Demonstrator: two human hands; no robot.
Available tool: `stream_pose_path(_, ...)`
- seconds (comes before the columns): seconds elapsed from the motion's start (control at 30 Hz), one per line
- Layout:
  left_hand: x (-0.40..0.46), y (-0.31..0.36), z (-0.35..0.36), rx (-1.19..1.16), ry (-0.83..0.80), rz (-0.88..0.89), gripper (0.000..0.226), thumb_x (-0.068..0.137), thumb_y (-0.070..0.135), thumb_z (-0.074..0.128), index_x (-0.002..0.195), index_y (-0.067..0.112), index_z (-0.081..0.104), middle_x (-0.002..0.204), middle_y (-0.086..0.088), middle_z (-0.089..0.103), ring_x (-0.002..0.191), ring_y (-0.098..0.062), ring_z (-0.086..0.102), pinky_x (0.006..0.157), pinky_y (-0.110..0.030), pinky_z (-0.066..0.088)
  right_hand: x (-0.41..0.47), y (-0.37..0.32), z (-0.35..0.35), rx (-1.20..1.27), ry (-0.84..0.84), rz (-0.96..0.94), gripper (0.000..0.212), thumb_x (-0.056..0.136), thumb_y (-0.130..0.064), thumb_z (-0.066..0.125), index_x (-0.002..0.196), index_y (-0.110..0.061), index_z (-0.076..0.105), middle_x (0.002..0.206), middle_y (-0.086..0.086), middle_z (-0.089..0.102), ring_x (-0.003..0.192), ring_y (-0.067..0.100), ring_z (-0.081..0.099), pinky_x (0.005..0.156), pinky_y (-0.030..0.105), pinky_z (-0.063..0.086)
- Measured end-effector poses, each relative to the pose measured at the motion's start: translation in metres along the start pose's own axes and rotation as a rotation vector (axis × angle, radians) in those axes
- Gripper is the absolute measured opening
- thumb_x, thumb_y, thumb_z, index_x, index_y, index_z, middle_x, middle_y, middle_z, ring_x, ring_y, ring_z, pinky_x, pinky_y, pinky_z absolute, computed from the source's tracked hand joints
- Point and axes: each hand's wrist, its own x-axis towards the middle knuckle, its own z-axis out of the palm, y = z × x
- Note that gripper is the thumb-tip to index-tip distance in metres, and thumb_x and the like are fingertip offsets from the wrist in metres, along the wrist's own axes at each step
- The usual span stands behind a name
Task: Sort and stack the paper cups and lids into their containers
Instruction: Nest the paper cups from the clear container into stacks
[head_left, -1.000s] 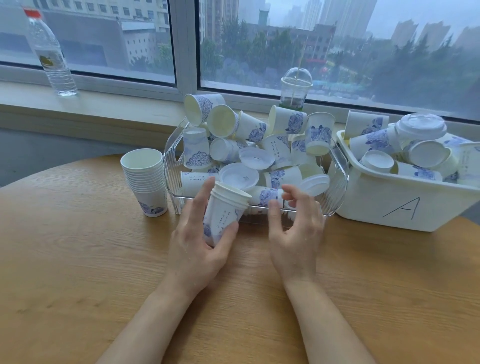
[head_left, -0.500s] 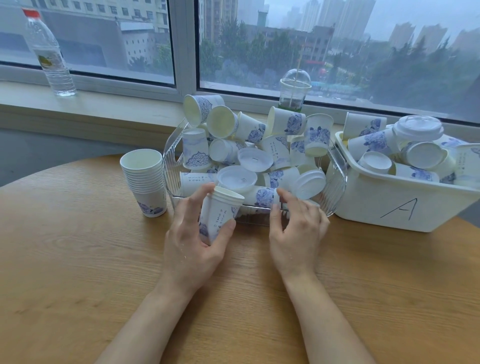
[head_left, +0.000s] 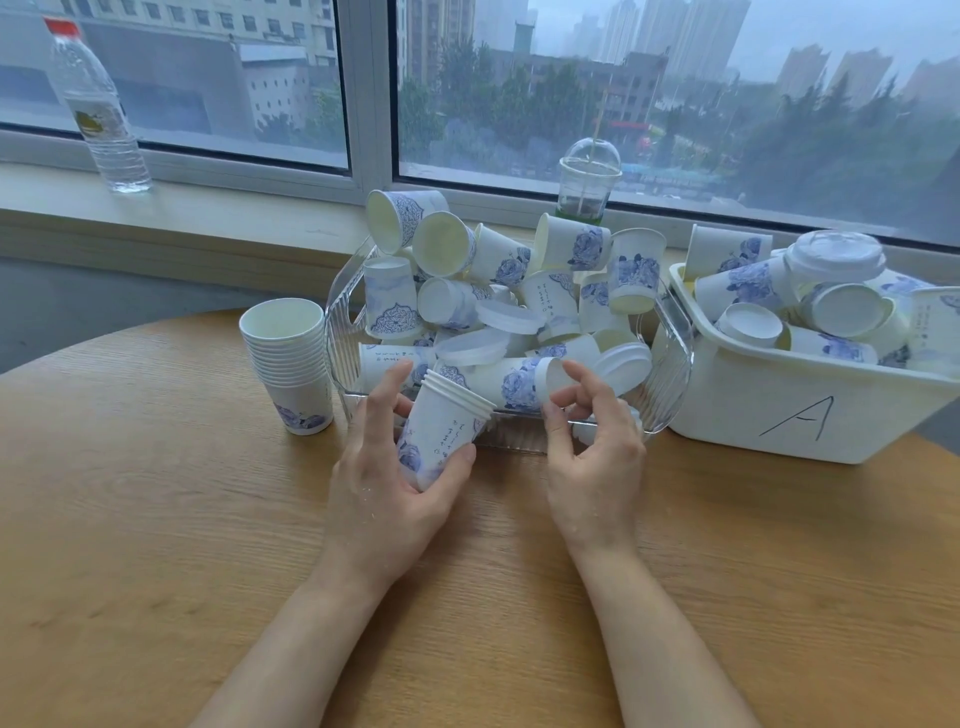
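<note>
Mostly undone. Your left hand (head_left: 387, 483) grips a short nested stack (head_left: 441, 434) of about four cups, tilted, at the clear bin's (head_left: 670, 374) front edge. Right hand (head_left: 592, 441) is half-curled beside a lying cup (head_left: 511, 382), holding nothing. One finished stack (head_left: 288, 358) of roughly a dozen stands on the worktop (head_left: 156, 519). Two bins, clear and white bin A (head_left: 779, 410), both heaped with loose cups and a few lids; exact counts unreadable.

The table (head_left: 156, 519) is seen to be matt, grained wood. The cups (head_left: 441, 436) are of matt white paper printed in blue, and the basket (head_left: 670, 374) is of clear, glossy, ribbed plastic. The bin (head_left: 779, 410) is of smooth white plastic, as are the lids (head_left: 834, 252).
</note>
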Motion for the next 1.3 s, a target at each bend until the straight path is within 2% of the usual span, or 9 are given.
stream_pose_path(0.13,0.0,-0.001,0.001,-0.015,-0.004,-0.01,0.088,0.077,0.055,0.073,0.154,0.037,0.036,0.118,0.03,0.049,0.101,0.001,0.055,0.083,-0.001,0.037,-0.001,0.0,0.0,0.074,0.057,0.05,0.053,0.105,-0.007,0.058,0.155,-0.021,0.047,0.107,-0.006,0.058,0.096,0.012,0.058,0.085,0.031,0.053)
stream_pose_path(0.23,0.0,-0.001,0.0,-0.008,-0.013,-0.007,0.086,0.077,0.056,0.071,0.154,0.038,0.036,0.12,0.029,0.048,0.104,0.003,0.054,0.083,-0.001,0.037,-0.001,0.0,0.001,0.124,0.003,0.061,0.056,0.107,-0.007,0.054,0.158,-0.025,0.041,0.127,-0.009,0.056,0.112,0.018,0.061,0.099,0.04,0.053)
stream_pose_path(0.33,-0.001,-0.001,0.0,0.004,-0.02,0.011,0.084,0.079,0.053,0.072,0.154,0.038,0.038,0.114,0.02,0.051,0.107,0.003,0.052,0.086,-0.004,0.039,-0.005,-0.003,0.005,0.201,-0.1,0.046,0.054,0.108,-0.009,0.053,0.156,-0.031,0.042,0.134,-0.02,0.053,0.115,0.026,0.066,0.101,0.04,0.055)
stream_pose_path(0.47,-0.002,-0.002,0.002,-0.01,-0.033,0.047,0.083,0.081,0.048,0.072,0.157,0.032,0.042,0.118,0.009,0.055,0.11,0.006,0.052,0.091,-0.015,0.044,-0.007,-0.003,0.006,0.216,-0.193,-0.002,0.051,0.107,-0.008,0.055,0.154,-0.025,0.047,0.129,-0.015,0.057,0.118,0.021,0.062,0.104,0.047,0.052)
stream_pose_path(0.6,-0.001,-0.001,0.002,-0.013,-0.047,0.087,0.081,0.082,0.047,0.071,0.157,0.036,0.04,0.121,0.002,0.058,0.113,-0.002,0.055,0.097,-0.003,0.036,-0.006,-0.007,0.005,0.187,-0.204,-0.01,0.043,0.104,-0.007,0.061,0.145,-0.02,0.058,0.101,-0.008,0.055,0.095,0.017,0.058,0.09,0.038,0.053)
stream_pose_path(0.7,0.0,-0.002,0.002,-0.011,-0.053,0.097,0.08,0.083,0.045,0.071,0.157,0.032,0.043,0.122,0.0,0.059,0.112,0.0,0.055,0.096,-0.001,0.036,-0.004,-0.012,0.0,0.193,-0.166,0.015,0.032,0.102,-0.016,0.066,0.133,-0.025,0.066,0.109,-0.006,0.054,0.093,0.013,0.058,0.083,0.026,0.051)
stream_pose_path(0.83,-0.001,-0.001,0.002,-0.027,-0.088,0.114,0.078,0.084,0.043,0.072,0.157,0.031,0.046,0.124,0.002,0.058,0.113,-0.001,0.057,0.093,-0.003,0.039,-0.004,-0.012,-0.003,0.2,-0.136,0.025,0.021,0.1,-0.026,0.07,0.119,-0.026,0.063,0.135,-0.014,0.057,0.112,0.018,0.06,0.093,0.032,0.05)
stream_pose_path(1.07,-0.002,0.003,0.0,-0.035,-0.12,0.117,0.075,0.085,0.042,0.07,0.156,0.03,0.048,0.123,0.004,0.057,0.113,-0.001,0.057,0.093,-0.004,0.039,-0.005,-0.015,-0.002,0.219,-0.173,0.054,0.038,0.1,-0.025,0.068,0.135,-0.024,0.054,0.132,-0.012,0.065,0.129,0.012,0.059,0.098,0.019,0.044)
stream_pose_path(1.3,-0.004,0.004,0.001,-0.045,-0.186,0.16,0.079,0.085,0.03,0.076,0.158,0.028,0.046,0.123,0.001,0.058,0.113,-0.003,0.058,0.094,-0.007,0.041,-0.006,-0.018,-0.002,0.417,-0.16,0.131,0.036,0.106,-0.031,0.059,0.141,-0.03,0.051,0.126,-0.005,0.07,0.12,0.022,0.068,0.1,0.05,0.055)
